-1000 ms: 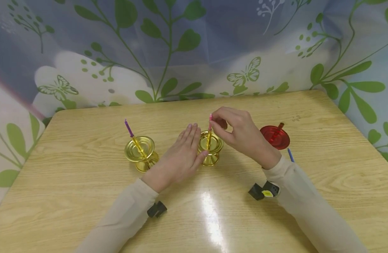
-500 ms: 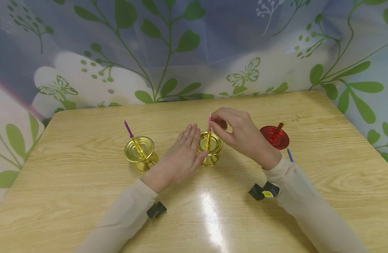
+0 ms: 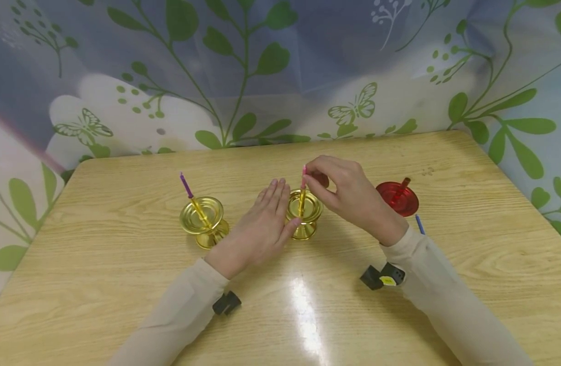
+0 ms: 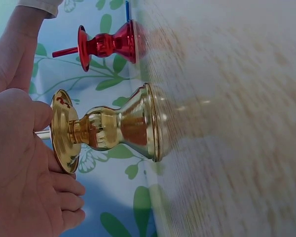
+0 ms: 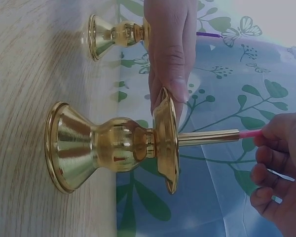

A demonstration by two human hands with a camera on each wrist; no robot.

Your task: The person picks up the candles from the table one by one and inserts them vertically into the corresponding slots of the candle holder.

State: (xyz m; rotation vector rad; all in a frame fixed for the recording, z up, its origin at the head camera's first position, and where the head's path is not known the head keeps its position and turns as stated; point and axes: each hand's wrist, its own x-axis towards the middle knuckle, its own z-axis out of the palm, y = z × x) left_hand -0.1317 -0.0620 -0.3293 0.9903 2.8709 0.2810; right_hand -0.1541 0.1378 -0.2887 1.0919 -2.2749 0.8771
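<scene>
In the head view a gold candlestick (image 3: 304, 231) stands upright at the middle of the table, with a pink candle (image 5: 249, 134) in its thin tube. The thumb and index finger of my right hand (image 3: 353, 190) pinch the candle near its top. My left hand (image 3: 255, 231) lies flat beside the candlestick, fingers straight and thumb spread. In the right wrist view its thumb touches the rim of the dish (image 5: 166, 143). Left of that hand is another gold candlestick (image 3: 212, 237) bearing a purple candle (image 3: 186, 186).
Right of my right hand stands a red candlestick (image 3: 405, 207), its tube holding no candle. A blue candle (image 3: 419, 224) lies near it, partly hidden by the right sleeve. Behind the wooden table (image 3: 124, 295) hangs a leaf-patterned cloth (image 3: 271, 112).
</scene>
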